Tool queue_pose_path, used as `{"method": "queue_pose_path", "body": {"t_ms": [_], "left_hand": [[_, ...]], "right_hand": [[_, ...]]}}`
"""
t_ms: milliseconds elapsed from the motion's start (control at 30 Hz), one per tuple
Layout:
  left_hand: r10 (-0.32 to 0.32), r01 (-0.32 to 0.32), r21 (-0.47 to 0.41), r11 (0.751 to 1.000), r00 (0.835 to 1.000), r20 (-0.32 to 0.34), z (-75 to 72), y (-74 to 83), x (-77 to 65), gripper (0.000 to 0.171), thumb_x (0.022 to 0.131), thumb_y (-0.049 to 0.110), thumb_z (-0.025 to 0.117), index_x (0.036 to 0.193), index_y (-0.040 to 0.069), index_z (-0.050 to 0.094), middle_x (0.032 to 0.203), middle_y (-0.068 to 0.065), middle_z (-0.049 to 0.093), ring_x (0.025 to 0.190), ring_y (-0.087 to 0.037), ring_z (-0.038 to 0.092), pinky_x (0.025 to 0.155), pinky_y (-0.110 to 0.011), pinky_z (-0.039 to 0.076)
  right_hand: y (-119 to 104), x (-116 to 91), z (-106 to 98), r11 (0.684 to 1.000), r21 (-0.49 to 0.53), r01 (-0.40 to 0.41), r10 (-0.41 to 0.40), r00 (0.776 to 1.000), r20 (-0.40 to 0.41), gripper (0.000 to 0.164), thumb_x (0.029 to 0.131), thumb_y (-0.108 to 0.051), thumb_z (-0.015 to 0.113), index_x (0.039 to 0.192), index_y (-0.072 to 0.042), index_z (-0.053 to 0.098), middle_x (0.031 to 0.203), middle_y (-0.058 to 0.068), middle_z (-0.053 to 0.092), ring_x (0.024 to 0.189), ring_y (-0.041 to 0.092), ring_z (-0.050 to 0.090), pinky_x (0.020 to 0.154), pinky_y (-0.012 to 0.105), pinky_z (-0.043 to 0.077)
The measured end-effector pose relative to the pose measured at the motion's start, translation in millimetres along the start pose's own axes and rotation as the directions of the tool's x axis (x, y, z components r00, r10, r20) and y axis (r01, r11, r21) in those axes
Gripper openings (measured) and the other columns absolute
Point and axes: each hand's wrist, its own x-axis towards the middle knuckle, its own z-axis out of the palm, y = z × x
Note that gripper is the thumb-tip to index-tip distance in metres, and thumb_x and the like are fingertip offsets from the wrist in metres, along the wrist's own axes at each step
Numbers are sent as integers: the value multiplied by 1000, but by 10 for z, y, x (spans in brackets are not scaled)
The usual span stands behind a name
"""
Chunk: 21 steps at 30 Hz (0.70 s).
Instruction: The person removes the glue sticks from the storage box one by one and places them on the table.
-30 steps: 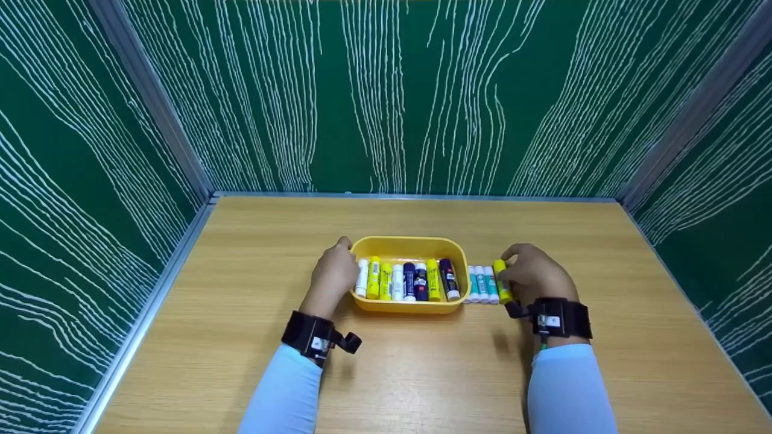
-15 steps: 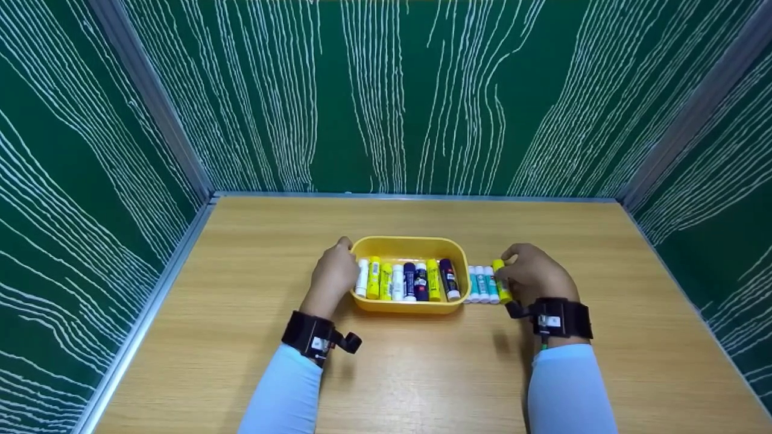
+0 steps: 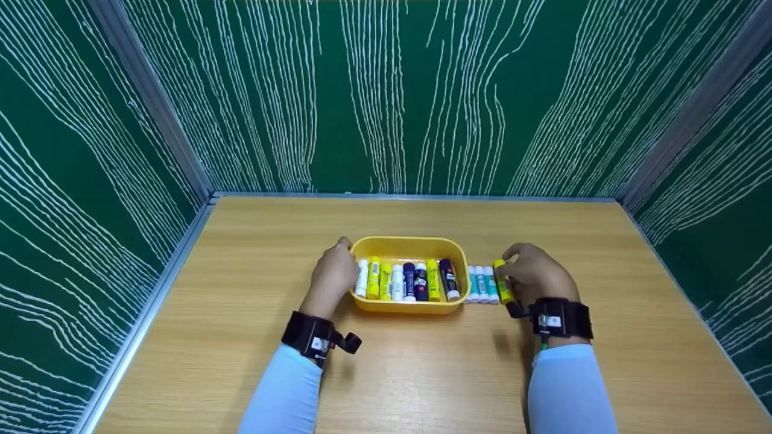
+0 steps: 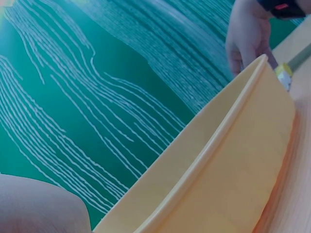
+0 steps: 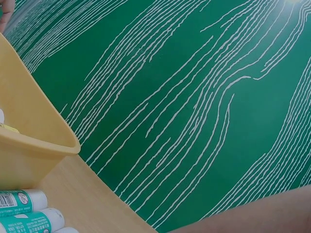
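Observation:
A yellow plastic basket (image 3: pixel 410 308) stands mid-table, holding a row of yellow, white and dark purple glue sticks (image 3: pixel 409 282). My left hand (image 3: pixel 335 268) grips the basket's left end; its fingertips are partly hidden. Right of the basket, several teal-and-white glue sticks (image 3: pixel 482 284) lie side by side on the table. At the right end of that row, my right hand (image 3: pixel 538 272) pinches a yellow glue stick (image 3: pixel 502 283) between thumb and fingers. The right wrist view shows the teal glue sticks (image 5: pixel 30 221) beside the basket, but not the pinched one.
The wooden table (image 3: pixel 410 374) is bordered by green panels (image 3: pixel 374 96) with wavy white lines, at the back and both sides. A metal edge strip (image 3: pixel 386 196) runs along the table's back. Black wrist straps with small cameras sit on both wrists.
The yellow glue stick and the right fingers on it shift very slightly. The left hand, the basket and the other glue sticks stay where they were.

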Motion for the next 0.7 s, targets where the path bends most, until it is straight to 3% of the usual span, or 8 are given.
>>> {"method": "queue_pose_path", "body": {"t_ms": [167,467,700], "left_hand": [[-9,9,-9,1000,1000,6,0,1,-2,41,120,19,51,160,8,55,144,-19,75,121,-30,76,102,-48,64],[-3,3,-5,1000,1000,5,-6,3,-7,41,121,20,50,160,7,55,144,-19,75,123,-31,76,104,-49,64],[3,-3,-8,1000,1000,-3,-4,0,-11,42,121,19,49,161,8,55,142,-19,76,114,-30,76,97,-47,64]], "right_hand": [[-1,-7,-3,999,43,-25,24,1000,7,65,109,-22,75,162,1,47,148,27,58,122,39,63,98,43,57],[-1,-24,-35,999,-30,-29,29,999,-17,59,112,-26,69,160,2,48,147,28,62,125,43,61,108,57,56],[-10,-32,-67,994,-106,-15,11,999,-40,60,113,-28,65,159,6,50,145,30,64,127,42,61,116,65,51]]}}
